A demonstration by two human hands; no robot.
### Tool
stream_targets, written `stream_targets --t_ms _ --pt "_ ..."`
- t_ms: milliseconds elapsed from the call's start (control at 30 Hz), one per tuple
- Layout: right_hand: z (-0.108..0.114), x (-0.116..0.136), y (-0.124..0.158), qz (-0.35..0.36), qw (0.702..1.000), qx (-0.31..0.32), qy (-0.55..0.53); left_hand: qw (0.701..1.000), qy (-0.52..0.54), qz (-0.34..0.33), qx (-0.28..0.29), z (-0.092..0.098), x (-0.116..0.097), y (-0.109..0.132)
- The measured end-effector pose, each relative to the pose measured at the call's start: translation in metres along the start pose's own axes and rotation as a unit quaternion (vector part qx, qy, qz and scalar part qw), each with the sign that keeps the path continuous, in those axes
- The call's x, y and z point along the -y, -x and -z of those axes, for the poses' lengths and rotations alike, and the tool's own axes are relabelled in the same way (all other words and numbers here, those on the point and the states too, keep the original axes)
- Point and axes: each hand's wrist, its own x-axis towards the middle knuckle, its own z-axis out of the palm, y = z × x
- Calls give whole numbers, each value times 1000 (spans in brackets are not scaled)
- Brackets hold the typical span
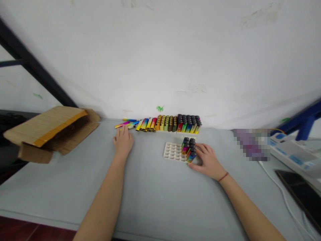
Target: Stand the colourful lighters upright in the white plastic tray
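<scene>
A white tray (172, 151) with round holes lies on the grey table (155, 190). Several colourful lighters (189, 147) stand in its right end. My right hand (208, 161) rests beside the tray, fingers curled against those lighters. A long row of colourful lighters (173, 124) lies along the wall. A few loose lighters (126, 124) lie at the row's left end. My left hand (122, 140) lies flat, palm down, fingers stretched toward those loose lighters and touching or nearly touching them.
An open cardboard box (47, 132) lies on its side at the table's left. At the right sit a white device (293, 155), a white cable (283, 194) and a dark phone (301, 192). A white wall (160, 60) stands right behind the table.
</scene>
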Motion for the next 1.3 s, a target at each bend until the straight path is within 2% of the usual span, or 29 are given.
stream_targets --t_ms 100,267,433,600,700,767,867,967,1100,1167,1300 --pt "1 0 0 -2 1000 4 3 997 -51 22 51 0 4 2" --pt "1 0 0 -2 1000 5 7 992 -108 42 55 14 5 7" --pt "0 0 0 -2 1000 0 12 982 -137 38 122 27 15 9" --pt "1 1 0 -7 1000 0 6 991 -87 52 82 26 8 3" --pt "0 1 0 -7 1000 1 4 991 78 107 24 20 -8 3" --pt "0 0 0 -6 1000 1 3 962 242 129 -1 14 -22 7" --pt "0 1 0 -6 1000 0 1 889 444 112 26 3 -48 19" --pt "1 2 -1 -7 1000 4 0 821 555 106 86 -5 -74 33" --pt "1 3 -1 -6 1000 2 -1 713 650 188 186 -8 -99 48" --pt "1 2 -1 -6 1000 2 2 688 667 203 203 -8 -106 54" --pt "0 1 0 -5 1000 4 5 690 676 213 146 -10 -112 63"
